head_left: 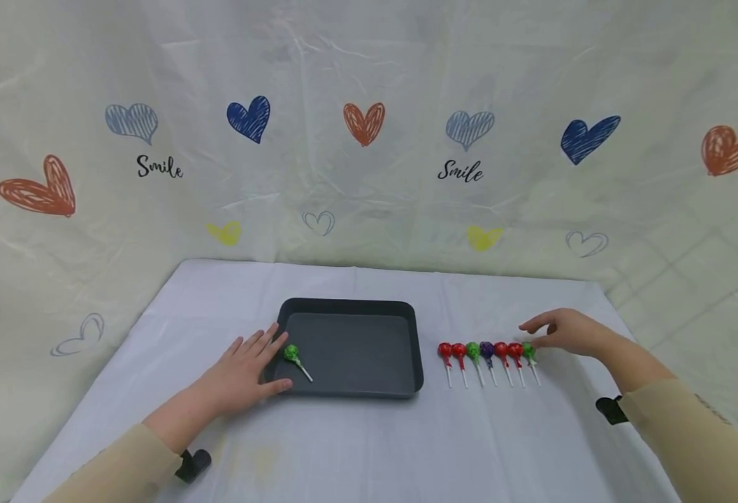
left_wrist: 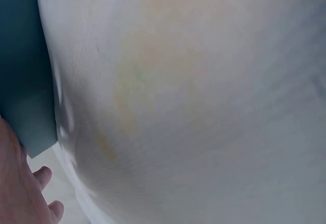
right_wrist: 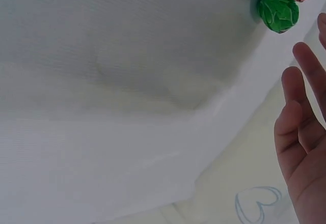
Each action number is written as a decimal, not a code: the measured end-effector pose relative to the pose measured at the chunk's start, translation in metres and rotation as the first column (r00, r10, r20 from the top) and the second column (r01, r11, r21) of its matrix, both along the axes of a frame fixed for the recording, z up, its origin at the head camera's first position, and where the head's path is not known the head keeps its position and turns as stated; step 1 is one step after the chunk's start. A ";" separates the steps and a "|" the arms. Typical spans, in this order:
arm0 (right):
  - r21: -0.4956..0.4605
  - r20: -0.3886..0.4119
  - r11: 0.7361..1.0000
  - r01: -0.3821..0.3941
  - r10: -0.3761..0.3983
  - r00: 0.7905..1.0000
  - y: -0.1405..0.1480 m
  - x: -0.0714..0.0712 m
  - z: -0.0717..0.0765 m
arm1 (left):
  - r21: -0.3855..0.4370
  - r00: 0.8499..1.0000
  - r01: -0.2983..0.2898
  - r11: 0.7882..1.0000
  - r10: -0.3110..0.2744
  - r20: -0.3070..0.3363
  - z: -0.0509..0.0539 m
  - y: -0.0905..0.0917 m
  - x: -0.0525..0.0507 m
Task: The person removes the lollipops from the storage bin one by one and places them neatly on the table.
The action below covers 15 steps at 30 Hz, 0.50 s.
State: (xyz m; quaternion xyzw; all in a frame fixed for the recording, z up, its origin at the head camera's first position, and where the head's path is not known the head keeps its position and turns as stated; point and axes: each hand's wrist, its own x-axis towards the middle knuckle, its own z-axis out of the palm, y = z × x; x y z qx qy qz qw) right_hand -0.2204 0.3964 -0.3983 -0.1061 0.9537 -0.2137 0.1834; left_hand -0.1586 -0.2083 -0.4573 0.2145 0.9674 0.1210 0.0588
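Note:
My left hand (head_left: 243,374) lies with fingers spread at the left edge of a dark grey baking tray (head_left: 356,392). One lollipop with a green wrapper (head_left: 291,353) lies inside the tray near that hand. To the right of the tray, several lollipops form a row, with red, green and purple (head_left: 487,350) wrappers and white sticks pointing toward me. My right hand (head_left: 573,332) hovers at the row's right end, beside the last green lollipop (head_left: 529,351). In the right wrist view, a gap shows between its fingers and that green lollipop (right_wrist: 278,11); the hand holds nothing.
A white cloth (head_left: 369,447) covers the table. Behind it hangs a pale sheet (head_left: 407,209) printed with hearts and the word Smile. In the left wrist view, part of the tray's side (left_wrist: 25,71) shows at the upper left.

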 end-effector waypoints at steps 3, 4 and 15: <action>0.011 -0.007 1.000 -0.002 0.003 1.000 -0.006 0.000 0.003 | 0.009 1.000 0.004 1.000 -0.004 0.002 0.000 0.000 0.000; 0.014 -0.010 1.000 -0.004 0.004 1.000 -0.009 0.000 0.004 | 0.002 1.000 0.001 1.000 -0.001 0.002 0.000 0.000 -0.001; -0.005 -0.041 0.996 -0.085 0.085 0.996 -0.057 -0.008 0.022 | 0.017 1.000 0.017 1.000 -0.017 -0.006 0.002 0.000 0.001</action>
